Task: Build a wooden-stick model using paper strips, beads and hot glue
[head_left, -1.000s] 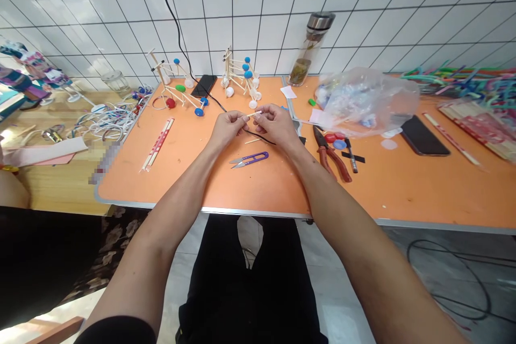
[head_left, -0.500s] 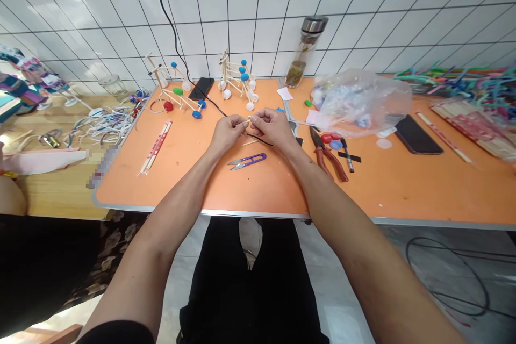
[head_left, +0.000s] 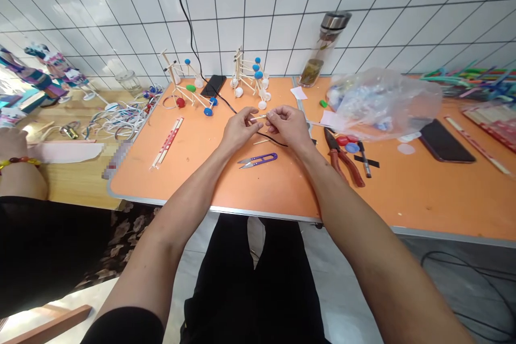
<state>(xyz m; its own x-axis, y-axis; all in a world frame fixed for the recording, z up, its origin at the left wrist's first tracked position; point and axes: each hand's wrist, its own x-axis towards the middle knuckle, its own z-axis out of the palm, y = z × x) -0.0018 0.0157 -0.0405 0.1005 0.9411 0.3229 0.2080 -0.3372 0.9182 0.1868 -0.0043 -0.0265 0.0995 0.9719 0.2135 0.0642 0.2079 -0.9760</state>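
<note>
A short, thin wooden stick (head_left: 260,117) spans the space between my two hands above the orange table. Its right end is pinched in the fingertips of my right hand (head_left: 291,126). The fingers of my left hand (head_left: 241,130) curl round the stick's left end, which is partly hidden. Beneath them a black cable (head_left: 273,140) crosses the tabletop, and another stick piece (head_left: 262,142) lies beside it. Closer to me are purple thread snips (head_left: 258,160), blades pointing left. Red-handled pliers (head_left: 342,158) lie right of my right hand.
Two stick models, one with a red ball (head_left: 180,102) and one with blue balls (head_left: 258,74), stand at the back. A glass bottle (head_left: 318,59) and a plastic bag (head_left: 382,102) are behind right. Wrapped chopsticks (head_left: 167,142) lie left; another person's hand (head_left: 12,144) rests far left.
The view has shifted left, so the table's things appear further right. My hands have drawn slightly apart, and more of the wooden stick shows between them.
</note>
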